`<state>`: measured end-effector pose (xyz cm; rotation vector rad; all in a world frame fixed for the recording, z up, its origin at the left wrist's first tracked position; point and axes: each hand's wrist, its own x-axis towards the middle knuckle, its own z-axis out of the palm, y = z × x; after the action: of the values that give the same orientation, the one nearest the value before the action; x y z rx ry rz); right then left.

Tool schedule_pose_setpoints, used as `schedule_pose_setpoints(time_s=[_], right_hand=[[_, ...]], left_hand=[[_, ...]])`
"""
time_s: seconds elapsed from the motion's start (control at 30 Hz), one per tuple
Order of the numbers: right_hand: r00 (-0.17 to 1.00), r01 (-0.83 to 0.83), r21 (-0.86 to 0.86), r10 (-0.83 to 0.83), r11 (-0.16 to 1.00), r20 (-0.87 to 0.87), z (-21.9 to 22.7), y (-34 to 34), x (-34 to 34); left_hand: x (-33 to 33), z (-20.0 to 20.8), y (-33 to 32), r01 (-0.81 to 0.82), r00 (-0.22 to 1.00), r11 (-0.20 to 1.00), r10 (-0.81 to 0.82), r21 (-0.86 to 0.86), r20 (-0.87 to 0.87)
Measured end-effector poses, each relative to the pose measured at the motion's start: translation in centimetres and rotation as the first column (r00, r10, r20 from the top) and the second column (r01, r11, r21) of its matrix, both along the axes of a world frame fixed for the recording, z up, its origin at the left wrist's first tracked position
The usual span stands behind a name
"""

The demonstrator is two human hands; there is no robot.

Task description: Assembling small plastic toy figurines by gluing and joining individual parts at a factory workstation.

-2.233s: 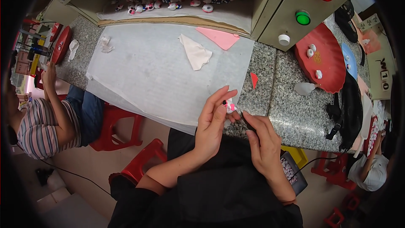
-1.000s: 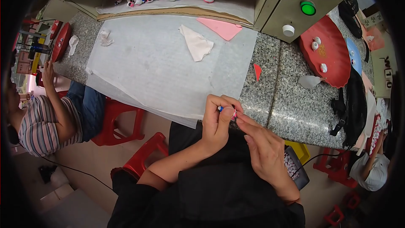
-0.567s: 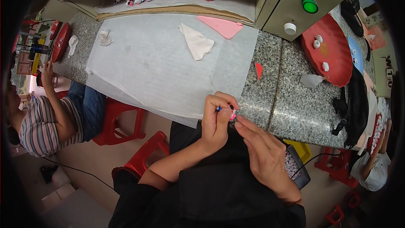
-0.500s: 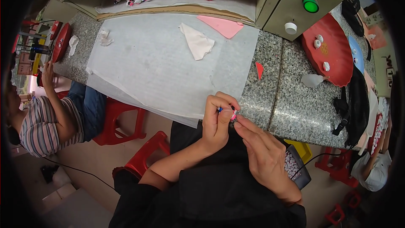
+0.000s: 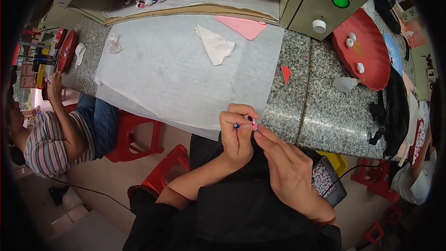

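Head view: the left hand is closed in a pinch, thumb against bent fingers, with a small figurine in its grip. The figurine is in front of the person, just off the near edge of the counter, with white, pink and black showing between the fingertips and a bit of blue on the other side of the thumb. The right hand has its fingers long and close together, their tips at the figurine's right side; whether they hold some thin thing, or only press, I cannot tell.

The figurine looks light and stiff, probably hard plastic or something similar, with a smooth, rounded surface that could slip under a dry fingertip. Its small protruding parts seem the likeliest to snap or scuff, so the fuller body is the better hold, pinched lightly between thumb and forefinger, with the coloured face left free. If any of the colour is wet, a grip there would smear it; wet or dry does not show.

Beyond the hands lies a white sheet, with a pale cloth and a pink piece on it. A red scrap lies to the right of the sheet; farther right, a red tray holds three white pieces
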<state>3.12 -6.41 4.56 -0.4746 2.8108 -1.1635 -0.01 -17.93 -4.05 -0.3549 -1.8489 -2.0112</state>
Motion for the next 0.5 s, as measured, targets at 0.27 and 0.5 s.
schedule_pose_setpoints(time_s=[0.27,0.5], right_hand=[[0.999,0.043,0.034,-0.042,0.999,-0.024,-0.17,-0.24,-0.01],[0.994,0.064,0.132,-0.051,0.989,-0.098,-0.65,-0.21,-0.15]], left_hand=[[0.07,-0.42,0.33,-0.012,1.0,0.999,0.012,0.045,0.007],[0.06,-0.13,0.39,0.027,0.996,0.99,-0.04,0.141,0.085]])
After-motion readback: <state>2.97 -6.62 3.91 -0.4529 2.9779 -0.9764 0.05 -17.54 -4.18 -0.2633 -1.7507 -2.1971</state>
